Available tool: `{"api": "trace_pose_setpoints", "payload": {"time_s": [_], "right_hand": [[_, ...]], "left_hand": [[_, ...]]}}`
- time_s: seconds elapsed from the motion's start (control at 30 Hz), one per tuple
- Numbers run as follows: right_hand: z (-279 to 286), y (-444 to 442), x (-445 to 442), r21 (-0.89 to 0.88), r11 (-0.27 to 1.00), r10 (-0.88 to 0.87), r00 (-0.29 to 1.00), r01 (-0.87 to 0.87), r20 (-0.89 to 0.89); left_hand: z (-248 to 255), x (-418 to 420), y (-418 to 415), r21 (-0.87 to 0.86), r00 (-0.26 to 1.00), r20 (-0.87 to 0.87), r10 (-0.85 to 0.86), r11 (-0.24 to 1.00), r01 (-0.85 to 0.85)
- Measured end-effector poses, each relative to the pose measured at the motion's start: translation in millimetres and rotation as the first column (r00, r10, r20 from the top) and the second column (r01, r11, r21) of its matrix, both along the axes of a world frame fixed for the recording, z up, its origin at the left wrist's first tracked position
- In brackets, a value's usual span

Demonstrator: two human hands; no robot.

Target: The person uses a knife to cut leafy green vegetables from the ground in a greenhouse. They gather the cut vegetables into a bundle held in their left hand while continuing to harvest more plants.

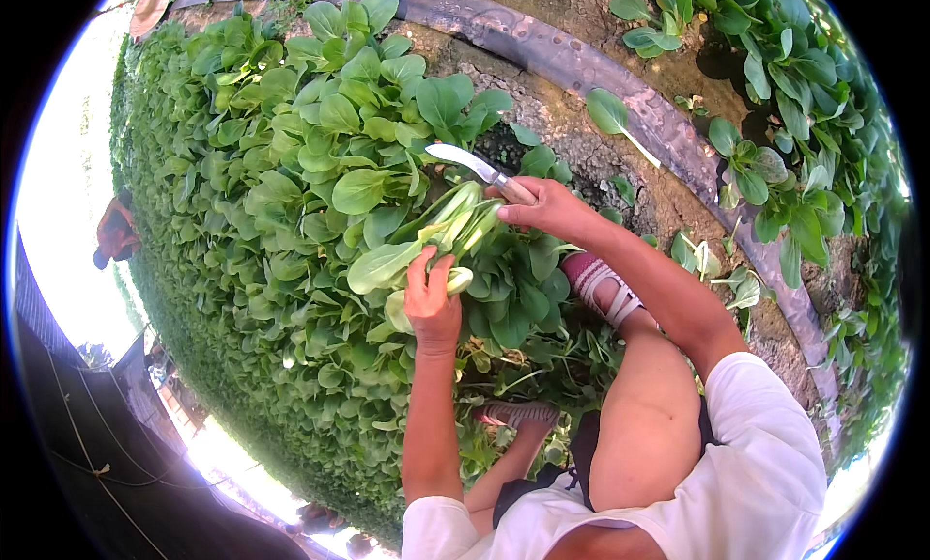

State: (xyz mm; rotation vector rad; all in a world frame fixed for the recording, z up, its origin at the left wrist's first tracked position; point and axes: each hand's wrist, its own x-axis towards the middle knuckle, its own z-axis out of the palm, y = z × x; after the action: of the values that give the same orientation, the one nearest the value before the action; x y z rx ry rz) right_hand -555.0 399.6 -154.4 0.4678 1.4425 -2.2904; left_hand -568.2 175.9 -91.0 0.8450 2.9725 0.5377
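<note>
My right hand [534, 202] grips the wooden handle of a small knife [476, 165]. Its curved metal blade points up and to the left over the plants, and my fingers lie against the pale stalk end of a leafy green plant [465, 215], which looks like bok choy. Lower down, my left hand [434, 295] has its fingers around the leaves and stalks of the same plant, which lies tilted between both hands. Below and to the right of it are darker leafy greens [519, 298], beside my right shoe [599, 284].
A dense bed of leafy greens [290, 218] spreads to the left. A dark flat strip [639, 117] curves along the soil, with a loose leaf [609, 113] beside it. More greens [806, 88] grow beyond. Other people [118, 231] are at the left edge, near dark netting [94, 444].
</note>
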Motion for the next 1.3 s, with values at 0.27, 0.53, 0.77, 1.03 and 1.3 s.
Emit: {"api": "trace_pose_setpoints", "payload": {"time_s": [0.27,0.53,0.77,1.03,1.3], "right_hand": [[5,9,21,-0.173,0.896,-0.374,0.906,0.409,0.2],[15,-9,25,0.401,0.869,-0.098,0.895,0.29,-0.434],[14,-17,20,0.353,0.91,-0.191,0.976,0.217,-0.109],[7,-14,17,-0.207,0.861,-0.41,0.874,0.465,0.26],[-14,-2,31,-0.304,0.894,-0.248,0.928,0.329,0.277]], "left_hand": [[20,8,17,0.151,0.998,-0.005,0.058,0.987,-0.057],[29,16,29,0.151,0.981,0.192,0.035,0.986,-0.065],[25,16,25,0.183,0.984,0.16,0.083,0.977,-0.112],[9,25,9,0.183,0.964,0.183,0.191,0.957,-0.224],[5,51,-7,0.24,0.936,0.143,0.322,0.906,-0.348]]}}
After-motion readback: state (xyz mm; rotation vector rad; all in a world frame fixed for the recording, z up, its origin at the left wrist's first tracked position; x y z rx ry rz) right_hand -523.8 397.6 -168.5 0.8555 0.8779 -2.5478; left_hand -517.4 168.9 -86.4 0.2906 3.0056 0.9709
